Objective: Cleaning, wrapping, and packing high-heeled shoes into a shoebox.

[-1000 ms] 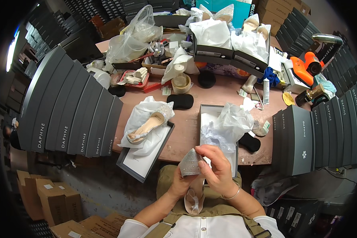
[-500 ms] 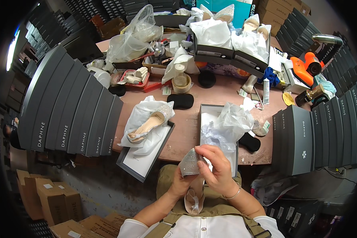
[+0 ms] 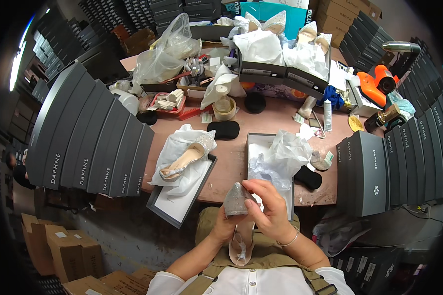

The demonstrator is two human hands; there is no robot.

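Note:
A sparkly silver pointed-toe shoe (image 3: pixel 237 199) is held up over my lap, toe pointing away from me and its heel strap hanging towards my body. My left hand (image 3: pixel 224 227) is wrapped round it from the left and below. With thumb and forefinger, my right hand (image 3: pixel 267 209) grips the shoe's right edge near the toe. A matching silver shoe (image 3: pixel 186 160) lies on white tissue on a grey box lid (image 3: pixel 198 192) to the left. Straight ahead of my hands stands an open shoe box (image 3: pixel 251 147) with crumpled tissue paper (image 3: pixel 286 151) inside.
Tall stacks of grey shoe boxes flank the table, left (image 3: pixel 91 142) and right (image 3: pixel 364 172). At the back are open boxes with more silver shoes (image 3: pixel 266 22), a plastic bag (image 3: pixel 167 51), an orange heat gun (image 3: pixel 374 88), a tape roll (image 3: pixel 225 109) and black pads (image 3: pixel 223 130).
The shoe in my hands has tilted slightly, so more of its toe top faces up. My hands stay in nearly the same place; the view has shifted a little.

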